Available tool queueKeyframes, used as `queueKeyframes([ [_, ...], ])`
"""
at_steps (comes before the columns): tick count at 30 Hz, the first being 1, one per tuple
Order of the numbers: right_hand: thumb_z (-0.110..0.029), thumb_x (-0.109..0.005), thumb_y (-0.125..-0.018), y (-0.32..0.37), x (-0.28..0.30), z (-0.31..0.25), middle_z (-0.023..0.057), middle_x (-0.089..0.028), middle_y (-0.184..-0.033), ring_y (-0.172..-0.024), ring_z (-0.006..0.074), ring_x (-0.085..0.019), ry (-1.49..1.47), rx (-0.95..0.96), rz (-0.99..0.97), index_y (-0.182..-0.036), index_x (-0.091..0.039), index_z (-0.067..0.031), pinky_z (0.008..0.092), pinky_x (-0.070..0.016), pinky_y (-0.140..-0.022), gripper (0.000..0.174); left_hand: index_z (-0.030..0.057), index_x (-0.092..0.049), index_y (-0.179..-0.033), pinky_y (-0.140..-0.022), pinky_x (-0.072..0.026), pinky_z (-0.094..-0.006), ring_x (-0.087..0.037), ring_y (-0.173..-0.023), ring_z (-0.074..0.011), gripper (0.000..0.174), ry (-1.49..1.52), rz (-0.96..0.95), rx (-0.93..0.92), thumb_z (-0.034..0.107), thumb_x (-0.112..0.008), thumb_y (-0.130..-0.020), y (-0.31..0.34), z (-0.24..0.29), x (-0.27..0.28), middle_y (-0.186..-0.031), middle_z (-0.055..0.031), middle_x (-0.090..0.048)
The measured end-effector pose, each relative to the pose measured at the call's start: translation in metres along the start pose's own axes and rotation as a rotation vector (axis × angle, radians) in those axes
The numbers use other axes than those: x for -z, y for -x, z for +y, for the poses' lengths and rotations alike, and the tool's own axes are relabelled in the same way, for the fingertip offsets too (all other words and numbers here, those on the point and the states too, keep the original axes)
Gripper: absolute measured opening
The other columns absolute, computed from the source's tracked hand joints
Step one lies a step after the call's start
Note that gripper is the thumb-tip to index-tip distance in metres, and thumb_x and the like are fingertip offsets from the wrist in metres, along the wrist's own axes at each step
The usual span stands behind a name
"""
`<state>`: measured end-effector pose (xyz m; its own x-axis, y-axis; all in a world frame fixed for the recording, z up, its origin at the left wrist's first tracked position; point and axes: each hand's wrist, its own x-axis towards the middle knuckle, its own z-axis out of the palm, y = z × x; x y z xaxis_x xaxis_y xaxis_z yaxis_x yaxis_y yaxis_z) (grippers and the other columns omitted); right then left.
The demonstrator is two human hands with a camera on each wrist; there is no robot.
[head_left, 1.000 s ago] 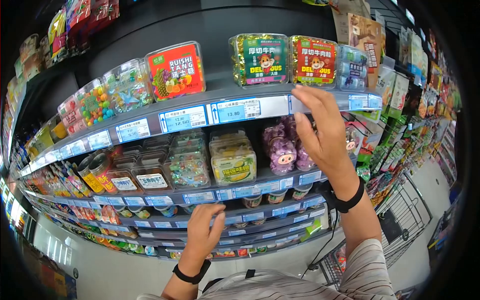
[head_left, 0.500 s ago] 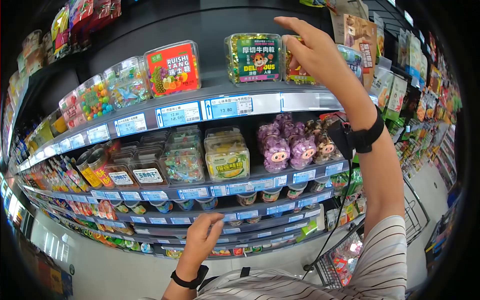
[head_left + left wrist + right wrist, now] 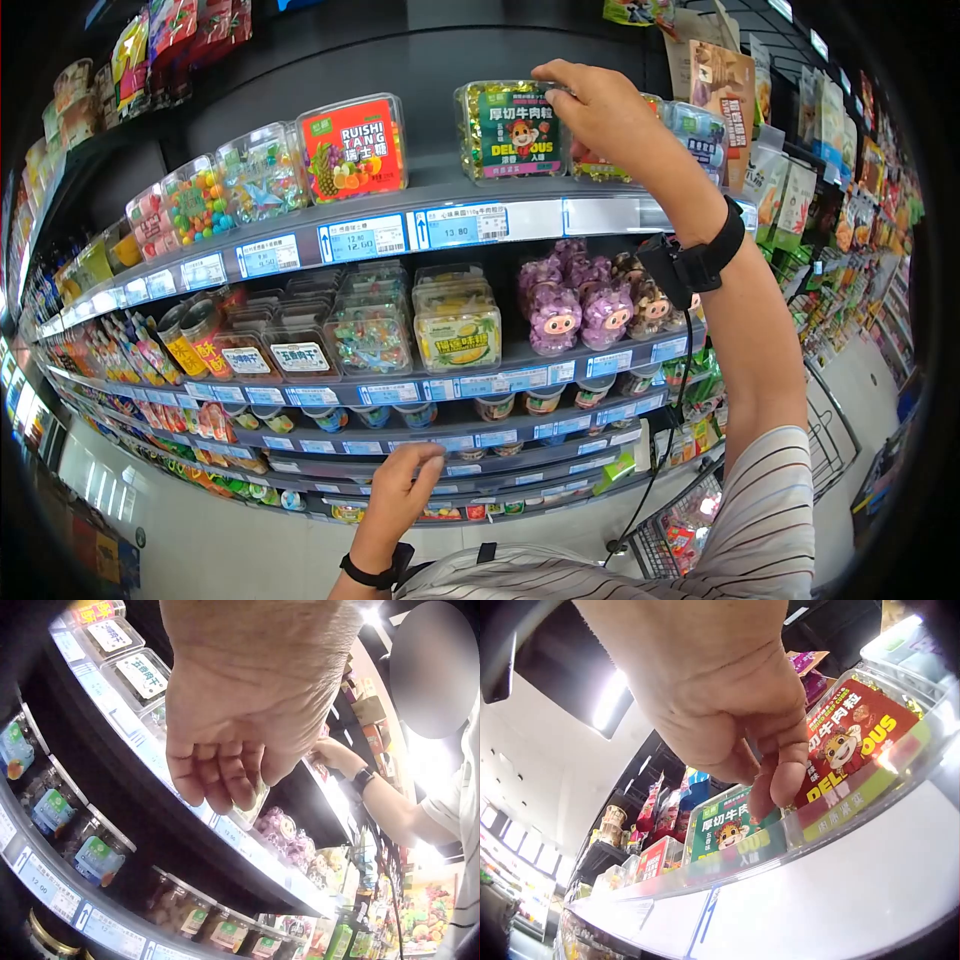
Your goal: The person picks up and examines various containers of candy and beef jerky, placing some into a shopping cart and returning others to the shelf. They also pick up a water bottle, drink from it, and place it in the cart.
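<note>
In the head view my right hand (image 3: 603, 110) is at the upper right corner of a clear box with a green label (image 3: 520, 135), fingertips over its top edge and label. A red-labelled box (image 3: 600, 168) stands partly behind that hand. The right wrist view has bent fingers of the right hand (image 3: 720, 697) between the green-labelled box (image 3: 724, 829) and the red-labelled box (image 3: 847, 742); whether they pinch the green one is unclear. Lower down, my left hand (image 3: 402, 490) hangs loosely curled before the lower shelves, holding nothing; the left wrist view shows this hand (image 3: 232, 735) too.
A red RUISHI TANG box (image 3: 352, 150) stands left on the top shelf edge (image 3: 300, 225). Below are a yellow-labelled box (image 3: 457, 340) and purple character packs (image 3: 555, 320). A wire cart (image 3: 650, 530) stands at lower right, and a cable hangs from my right wrist.
My right hand rose from in front of the top shelf to above the boxes, then came down and left onto the green-labelled box's corner. The left hand has barely moved.
</note>
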<state>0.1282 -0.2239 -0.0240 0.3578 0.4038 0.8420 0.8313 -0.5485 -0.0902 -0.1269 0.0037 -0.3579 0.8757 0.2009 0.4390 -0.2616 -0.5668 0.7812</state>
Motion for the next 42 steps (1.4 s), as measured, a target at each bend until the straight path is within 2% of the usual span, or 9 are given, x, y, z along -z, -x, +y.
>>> queueKeyframes([
  [4,-0.014,-0.055,-0.095,-0.002,-0.002,0.007,0.0218,-0.074,-0.103,-0.096,0.0382,-0.071,0.093,0.101,0.086,-0.117,-0.071,-0.0040,0.0458,-0.0547,-0.091,0.030,0.0010,-0.071,-0.108,-0.083,-0.0544,-0.0375,-0.070,-0.093,-0.0309,0.017,0.019,-0.028,0.008,0.012,-0.068,-0.096,0.000,0.001,-0.001,-0.100,-0.0167,-0.072],
  [6,-0.015,-0.056,-0.095,-0.001,-0.001,0.005,0.0212,-0.074,-0.103,-0.098,0.0383,-0.071,0.087,0.094,0.098,-0.115,-0.072,-0.0044,0.0458,-0.0544,-0.091,0.028,0.0012,-0.071,-0.108,-0.083,-0.0542,-0.0373,-0.070,-0.093,-0.0308,0.017,0.025,-0.041,0.011,0.013,-0.068,-0.096,0.000,0.000,-0.003,-0.100,-0.0166,-0.072],
  [14,-0.014,-0.059,-0.094,0.000,0.006,-0.004,0.0185,-0.075,-0.090,-0.073,0.0335,-0.072,0.024,0.062,0.104,-0.112,-0.073,-0.0037,0.0431,-0.0572,-0.077,0.025,0.0013,-0.071,-0.108,-0.082,-0.0538,-0.0372,-0.069,-0.092,-0.0310,0.017,0.024,-0.060,0.018,0.014,-0.068,-0.096,-0.002,-0.002,-0.006,-0.099,-0.0164,-0.072],
  [20,-0.015,-0.059,-0.095,0.001,0.007,-0.008,0.0182,-0.075,-0.087,-0.069,0.0316,-0.072,0.003,0.026,0.087,-0.110,-0.073,-0.0028,0.0421,-0.0573,-0.075,0.024,0.0015,-0.071,-0.108,-0.082,-0.0538,-0.0378,-0.069,-0.092,-0.0314,0.017,0.012,-0.074,0.016,0.014,-0.068,-0.096,0.000,-0.001,-0.006,-0.099,-0.0162,-0.072],
  [23,-0.014,-0.058,-0.095,-0.001,0.002,0.000,0.0181,-0.074,-0.085,-0.064,0.0301,-0.071,0.048,0.121,0.145,-0.110,-0.073,-0.0031,0.0412,-0.0576,-0.071,0.023,0.0015,-0.071,-0.108,-0.081,-0.0539,-0.0377,-0.069,-0.092,-0.0316,0.017,0.007,-0.077,0.014,0.014,-0.068,-0.096,0.001,-0.005,-0.007,-0.099,-0.0160,-0.072],
  [26,-0.014,-0.058,-0.095,0.001,0.006,-0.008,0.0178,-0.074,-0.086,-0.062,0.0293,-0.071,-0.010,-0.003,0.069,-0.110,-0.072,-0.0035,0.0408,-0.0576,-0.070,0.023,0.0015,-0.071,-0.108,-0.081,-0.0539,-0.0376,-0.069,-0.092,-0.0316,0.017,0.007,-0.081,0.015,0.014,-0.068,-0.096,0.002,-0.005,-0.007,-0.098,-0.0160,-0.072],
  [36,-0.013,-0.057,-0.095,-0.001,0.002,-0.001,0.0174,-0.075,-0.088,-0.058,0.0276,-0.069,-0.006,0.068,0.114,-0.111,-0.072,-0.0032,0.0396,-0.0576,-0.066,0.024,0.0009,-0.071,-0.108,-0.081,-0.0537,-0.0374,-0.069,-0.091,-0.0316,0.017,0.018,-0.101,0.053,0.013,-0.068,-0.096,0.005,-0.001,-0.006,-0.099,-0.0162,-0.071],
  [39,-0.013,-0.057,-0.095,0.001,0.003,-0.005,0.0160,-0.074,-0.086,-0.057,0.0256,-0.068,-0.048,0.029,0.098,-0.111,-0.072,-0.0031,0.0386,-0.0572,-0.064,0.023,-0.0001,-0.071,-0.111,-0.080,-0.0520,-0.0324,-0.068,-0.090,-0.0226,0.021,0.005,-0.115,0.020,0.015,-0.066,-0.098,0.005,-0.002,-0.006,-0.099,-0.0125,-0.072],
  [42,-0.012,-0.056,-0.095,0.001,0.005,-0.006,0.0146,-0.074,-0.084,-0.055,0.0232,-0.067,-0.072,0.014,0.087,-0.111,-0.071,-0.0032,0.0373,-0.0566,-0.062,0.024,0.0008,-0.071,-0.110,-0.081,-0.0519,-0.0326,-0.067,-0.090,-0.0226,0.018,0.006,-0.107,-0.038,0.013,-0.066,-0.098,-0.005,0.004,-0.002,-0.098,-0.0120,-0.071],
])
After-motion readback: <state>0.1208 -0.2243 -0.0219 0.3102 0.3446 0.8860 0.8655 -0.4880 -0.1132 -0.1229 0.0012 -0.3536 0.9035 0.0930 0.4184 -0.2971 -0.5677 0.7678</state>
